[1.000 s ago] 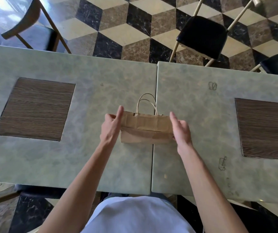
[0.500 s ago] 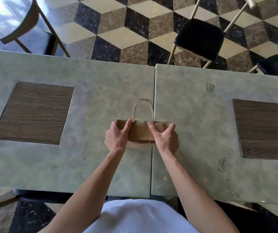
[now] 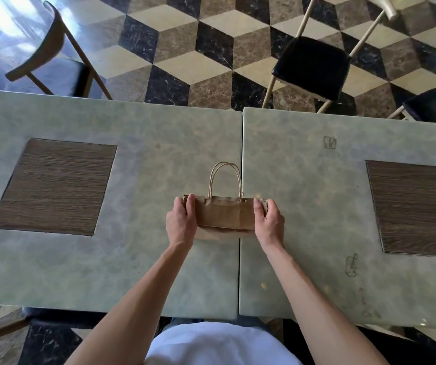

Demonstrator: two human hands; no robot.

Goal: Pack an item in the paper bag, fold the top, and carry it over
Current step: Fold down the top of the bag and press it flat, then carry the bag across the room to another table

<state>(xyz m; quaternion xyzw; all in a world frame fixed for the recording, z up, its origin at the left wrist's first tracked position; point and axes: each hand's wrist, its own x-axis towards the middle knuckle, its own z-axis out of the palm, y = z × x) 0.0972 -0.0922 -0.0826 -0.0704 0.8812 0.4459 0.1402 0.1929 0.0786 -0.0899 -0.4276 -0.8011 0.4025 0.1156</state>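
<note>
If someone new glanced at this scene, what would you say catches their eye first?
Most likely the small brown paper bag lying folded at the centre, across the seam between two pale green tables, its twine handles pointing away from the person. The left hand and right hand press on its two ends. Beyond the tables, the bold cube-pattern floor and a black-seated chair at upper right stand out.

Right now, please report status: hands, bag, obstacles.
Left hand and right hand grip bag ends. Paper bag folded, on table seam. Nothing in the way.
</note>
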